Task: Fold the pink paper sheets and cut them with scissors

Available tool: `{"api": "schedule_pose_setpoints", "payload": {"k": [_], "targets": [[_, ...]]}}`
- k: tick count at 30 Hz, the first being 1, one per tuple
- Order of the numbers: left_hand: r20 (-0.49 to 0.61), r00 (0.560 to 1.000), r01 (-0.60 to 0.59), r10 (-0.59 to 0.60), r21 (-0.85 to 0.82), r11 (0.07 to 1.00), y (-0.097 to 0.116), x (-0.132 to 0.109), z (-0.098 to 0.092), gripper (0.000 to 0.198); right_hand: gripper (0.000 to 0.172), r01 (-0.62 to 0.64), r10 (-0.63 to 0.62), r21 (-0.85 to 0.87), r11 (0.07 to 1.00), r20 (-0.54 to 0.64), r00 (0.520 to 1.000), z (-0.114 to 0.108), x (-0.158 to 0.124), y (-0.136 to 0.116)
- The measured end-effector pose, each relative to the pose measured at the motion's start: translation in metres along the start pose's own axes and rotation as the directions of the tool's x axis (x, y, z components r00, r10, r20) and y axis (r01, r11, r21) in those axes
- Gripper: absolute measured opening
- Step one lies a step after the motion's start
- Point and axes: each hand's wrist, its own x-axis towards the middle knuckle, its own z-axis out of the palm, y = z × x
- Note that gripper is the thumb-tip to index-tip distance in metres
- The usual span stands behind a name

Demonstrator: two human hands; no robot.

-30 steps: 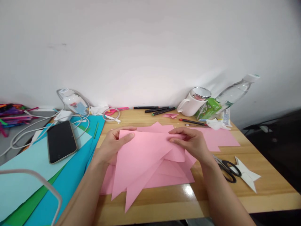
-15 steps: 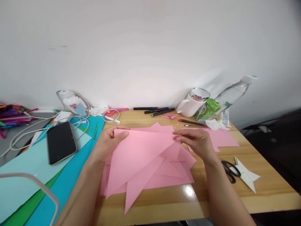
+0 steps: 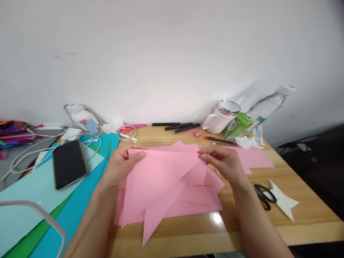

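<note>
The left grip [image 3: 118, 163] grasps the upper left corner of a pink sheet [image 3: 156, 172], thumb laid on its face. The right grip [image 3: 225, 159] pinches the same sheet's upper right corner between thumb and forefinger. The sheet therefore spans the space between both, its lower edge slanting from a point below the left grip up toward the right one. Beneath it, more pink papers [image 3: 185, 208] (several pointed, overlapping at odd angles) lie on the wooden tabletop [image 3: 193, 236]. Nearer than the right grip and off to its right, black-handled scissors [image 3: 268, 193] overlap a white paper piece [image 3: 286, 201]. Beyond the right grip are a white mug [image 3: 216, 121] and a green carton [image 3: 236, 124]. Left of the left grip, a phone [image 3: 70, 164] rests on a pale blue sheet [image 3: 24, 190]. Beyond and between both grips lie black markers [image 3: 185, 127].
</note>
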Motion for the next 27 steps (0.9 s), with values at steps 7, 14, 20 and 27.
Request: {"api": "schedule_pose_setpoints", "payload": {"k": [7, 14, 20, 27], "targets": [[0.033, 0.996, -0.092, 0.088, 0.175, 0.98, -0.005, -0.003, 0.011, 0.022, 0.017, -0.038, 0.037, 0.008, 0.999, 0.068, 0.997, 0.005, -0.002, 0.001], [0.055, 0.989, -0.146, 0.136, 0.276, 0.95, -0.003, -0.004, 0.014, 0.022, 0.014, -0.02, 0.022, -0.019, 1.0, 0.101, 0.995, 0.005, -0.001, 0.002], [0.052, 0.99, -0.137, 0.128, 0.283, 0.949, -0.002, -0.005, 0.015, 0.024, 0.014, 0.003, 0.001, -0.044, 0.999, 0.075, 0.997, 0.005, -0.001, 0.002], [-0.025, 0.993, -0.109, 0.118, 0.219, 0.97, 0.001, -0.006, 0.009, 0.024, 0.028, -0.014, 0.011, 0.032, 0.999, 0.071, 0.997, 0.007, -0.003, 0.002]]}}
